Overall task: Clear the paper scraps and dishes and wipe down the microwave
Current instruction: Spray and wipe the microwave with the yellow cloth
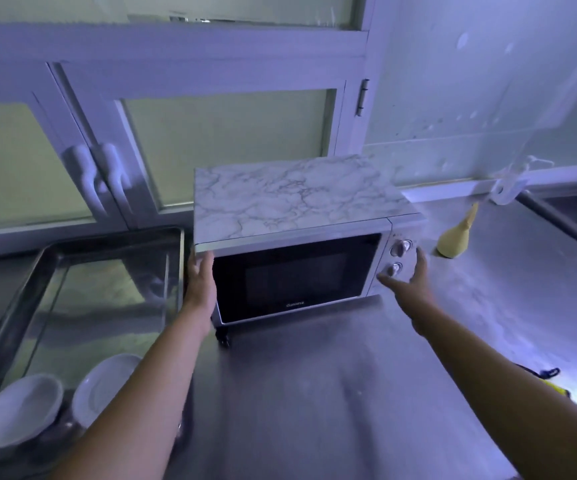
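The boxy microwave (294,244), with its marble-look top and dark glass door, is set on a shiny metal counter (332,393) by frosted windows. Its left side is gripped by the left hand (201,278); the right hand (410,280) is spread open near the round knobs (398,258). Two smooth white bowls (62,403) are seen in the steel sink (173,271) beside it.

- Two forearms enter from the bottom edge, both bare; no sleeve shows on either
- left hand (201,285) is bare; no glove, ring or watch shows
- right hand (410,284) is bare too; fingers (420,259) slim, wrist unadorned
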`<state>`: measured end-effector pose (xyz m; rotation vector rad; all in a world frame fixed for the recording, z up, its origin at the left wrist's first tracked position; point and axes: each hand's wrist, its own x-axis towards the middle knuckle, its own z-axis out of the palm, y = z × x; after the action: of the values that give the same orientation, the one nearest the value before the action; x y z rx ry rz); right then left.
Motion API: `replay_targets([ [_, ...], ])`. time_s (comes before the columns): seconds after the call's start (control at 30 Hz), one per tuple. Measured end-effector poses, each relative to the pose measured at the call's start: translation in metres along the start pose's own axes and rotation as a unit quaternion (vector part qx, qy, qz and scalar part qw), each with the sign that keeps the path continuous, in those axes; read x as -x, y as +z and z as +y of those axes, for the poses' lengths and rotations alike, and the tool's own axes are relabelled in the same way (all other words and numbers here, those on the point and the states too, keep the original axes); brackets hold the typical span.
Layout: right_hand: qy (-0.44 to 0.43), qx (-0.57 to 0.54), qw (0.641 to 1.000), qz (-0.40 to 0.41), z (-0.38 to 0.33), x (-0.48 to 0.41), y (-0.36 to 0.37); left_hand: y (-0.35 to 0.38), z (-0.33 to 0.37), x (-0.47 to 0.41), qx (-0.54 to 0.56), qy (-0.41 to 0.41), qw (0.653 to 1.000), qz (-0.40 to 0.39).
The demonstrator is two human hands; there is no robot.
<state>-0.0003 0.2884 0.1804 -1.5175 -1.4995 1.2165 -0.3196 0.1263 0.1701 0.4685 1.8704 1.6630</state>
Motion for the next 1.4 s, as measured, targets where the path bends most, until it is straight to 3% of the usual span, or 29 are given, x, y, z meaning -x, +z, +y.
replay_targets([
  [0.1, 0.091, -0.024, 0.995, 0.017, 0.077, 0.067, -0.019, 0.012, -0.037, 0.038, 0.007, 0.028, 0.998, 0.049],
  [0.17, 0.156, -0.025, 0.987, 0.030, 0.123, 0.107, -0.036, 0.031, -0.071, 0.070, 0.001, -0.031, 0.998, 0.054],
  [0.27, 0.221, -0.033, 0.973, 0.051, 0.163, 0.148, -0.071, 0.075, -0.115, 0.123, 0.002, -0.157, 0.986, -0.058],
  [0.33, 0.236, -0.045, 0.968, 0.075, 0.174, 0.156, -0.100, 0.104, -0.132, 0.162, 0.018, -0.200, 0.970, -0.134],
  [0.43, 0.238, -0.066, 0.961, 0.124, 0.185, 0.147, -0.140, 0.136, -0.145, 0.198, -0.010, -0.195, 0.959, -0.206],
  [0.6, 0.180, 0.035, 0.969, 0.165, 0.208, 0.095, -0.194, 0.184, -0.143, 0.205, -0.069, -0.208, 0.953, -0.209],
  [0.73, 0.102, 0.220, 0.966, 0.093, 0.222, 0.029, -0.232, 0.218, -0.144, 0.219, -0.114, -0.232, 0.946, -0.196],
  [0.83, 0.078, 0.399, 0.914, -0.010, 0.237, -0.022, -0.250, 0.247, -0.149, 0.228, -0.136, -0.253, 0.938, -0.196],
  [0.97, 0.048, 0.512, 0.851, -0.109, 0.259, -0.055, -0.259, 0.278, -0.154, 0.235, -0.153, -0.278, 0.934, -0.162],
  [1.1, 0.023, 0.508, 0.850, -0.137, 0.252, -0.059, -0.263, 0.303, -0.153, 0.243, -0.153, -0.284, 0.934, -0.152],
  [1.17, 0.017, 0.466, 0.873, -0.145, 0.241, -0.056, -0.262, 0.312, -0.151, 0.244, -0.150, -0.276, 0.937, -0.151],
  [1.3, 0.000, 0.353, 0.932, -0.081, 0.204, -0.029, -0.239, 0.328, -0.141, 0.245, -0.088, -0.265, 0.950, -0.141],
  [1.33, -0.017, 0.341, 0.935, -0.093, 0.197, -0.022, -0.228, 0.331, -0.137, 0.244, -0.063, -0.267, 0.952, -0.133],
  [1.4, -0.022, 0.320, 0.923, -0.212, 0.188, -0.008, -0.205, 0.333, -0.131, 0.241, -0.030, -0.276, 0.953, -0.121],
])
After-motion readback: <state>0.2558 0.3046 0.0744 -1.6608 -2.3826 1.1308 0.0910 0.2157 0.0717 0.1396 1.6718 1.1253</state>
